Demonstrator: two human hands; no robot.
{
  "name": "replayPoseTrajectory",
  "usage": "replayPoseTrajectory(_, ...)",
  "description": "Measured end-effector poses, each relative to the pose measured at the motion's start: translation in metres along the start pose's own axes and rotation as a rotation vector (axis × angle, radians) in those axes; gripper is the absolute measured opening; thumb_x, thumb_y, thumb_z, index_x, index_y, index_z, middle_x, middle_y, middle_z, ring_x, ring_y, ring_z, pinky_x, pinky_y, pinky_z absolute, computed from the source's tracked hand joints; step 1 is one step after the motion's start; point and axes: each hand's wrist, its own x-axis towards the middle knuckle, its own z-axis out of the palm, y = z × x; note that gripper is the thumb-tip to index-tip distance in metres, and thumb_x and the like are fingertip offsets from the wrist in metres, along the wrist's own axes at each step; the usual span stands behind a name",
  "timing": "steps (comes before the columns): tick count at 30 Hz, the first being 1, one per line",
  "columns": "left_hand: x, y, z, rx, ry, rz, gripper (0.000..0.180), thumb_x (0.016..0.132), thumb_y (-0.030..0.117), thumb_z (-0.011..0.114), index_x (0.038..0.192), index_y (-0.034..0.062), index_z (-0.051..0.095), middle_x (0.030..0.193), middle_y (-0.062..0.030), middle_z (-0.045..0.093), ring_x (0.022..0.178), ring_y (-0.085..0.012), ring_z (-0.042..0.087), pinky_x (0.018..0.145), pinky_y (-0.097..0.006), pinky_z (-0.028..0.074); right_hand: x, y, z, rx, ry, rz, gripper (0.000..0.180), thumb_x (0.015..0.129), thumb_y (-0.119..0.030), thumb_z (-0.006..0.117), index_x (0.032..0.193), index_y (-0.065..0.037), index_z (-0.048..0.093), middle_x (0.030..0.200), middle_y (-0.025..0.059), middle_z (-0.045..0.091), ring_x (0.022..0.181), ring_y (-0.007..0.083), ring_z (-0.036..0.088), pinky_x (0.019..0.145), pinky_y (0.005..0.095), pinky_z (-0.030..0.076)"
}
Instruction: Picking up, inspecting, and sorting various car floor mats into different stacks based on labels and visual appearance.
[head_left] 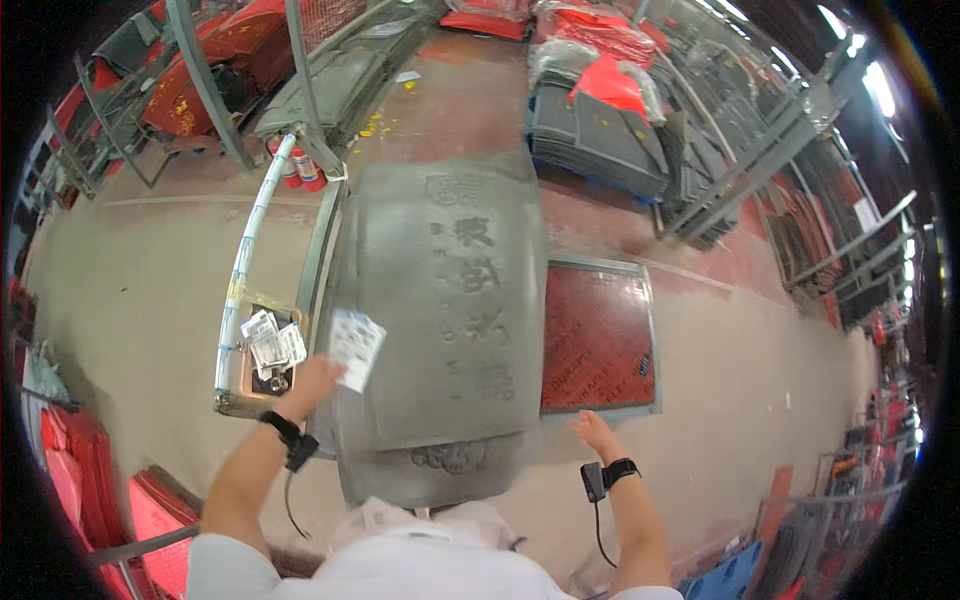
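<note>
My left hand (pixel 312 383) holds a white printed paper tag (pixel 355 347) over the left edge of a large grey mat (pixel 440 300) with embossed characters, which lies lengthwise in front of me. My right hand (pixel 594 432) hovers by the mat's near right corner, fingers together, holding nothing that I can see. Both wrists carry black straps with small devices and cables. A small tray (pixel 268 352) holding more white tags sits just left of my left hand.
A red mat (pixel 597 335) with a grey border lies right of the grey one. A long wrapped tube (pixel 250 250) runs along the left. Stacks of grey mats (pixel 595 140) and red mats (pixel 75 470), metal racks (pixel 750 170) and two red cylinders (pixel 300 170) surround the concrete floor.
</note>
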Motion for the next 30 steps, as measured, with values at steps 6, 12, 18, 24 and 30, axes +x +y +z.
replayPoseTrajectory(6,0.009,-0.063,0.115,-0.109,0.028,-0.11,0.029,0.077,0.027,0.059,0.09,0.0019,0.063,0.101,-0.0177,0.058,0.087,-0.0296,0.056,0.077,-0.036,0.043,0.105,-0.004,0.015,-0.08,0.297,0.072,0.068,0.079,-0.043,0.053,0.122,0.005,0.035,0.123,0.0226,0.041,0.114,0.0325,0.04,0.092,0.0378,0.034)
replayPoseTrajectory(12,0.0,-0.01,0.169,-0.007,0.286,-0.183,0.033,0.077,0.031,0.058,0.095,0.0045,0.062,0.098,-0.0187,0.058,0.086,-0.0322,0.056,0.077,-0.036,0.043,0.145,0.062,0.017,0.222,0.436,0.424,0.077,0.079,-0.056,0.045,0.125,0.005,0.034,0.127,0.0231,0.036,0.116,0.0315,0.038,0.093,0.0391,0.032)
replayPoseTrajectory(18,-0.038,0.005,0.119,-0.336,0.331,-0.233,0.028,0.077,0.026,0.058,0.093,0.0025,0.062,0.085,-0.0161,0.061,0.076,-0.0269,0.06,0.067,-0.033,0.045,0.067,-0.01,0.009,0.955,0.261,0.268,0.046,0.085,-0.028,0.05,0.122,-0.003,0.039,0.117,0.013,0.046,0.108,0.0211,0.045,0.083,0.0357,0.043)
replayPoseTrajectory(24,-0.111,-0.016,0.089,-0.076,0.306,-0.197,0.022,0.076,0.019,0.057,0.092,0.0032,0.062,0.081,-0.0151,0.061,0.075,-0.0272,0.06,0.066,-0.034,0.046,-0.08,-0.013,0.019,1.036,0.378,0.138,0.047,0.08,-0.013,0.057,0.121,-0.002,0.037,0.115,0.0115,0.049,0.1,0.0247,0.051,0.085,0.0384,0.043)
replayPoseTrajectory(30,-0.153,-0.094,0.126,0.179,0.205,-0.366,0.023,0.073,0.017,0.058,0.09,0.0019,0.061,0.099,-0.0162,0.054,0.087,-0.0286,0.056,0.074,-0.035,0.044,-0.051,0.071,0.045,0.652,0.062,0.401,0.045,0.078,-0.013,0.06,0.116,0.003,0.042,0.109,0.0101,0.053,0.1,0.0202,0.05,0.086,0.0331,0.04)
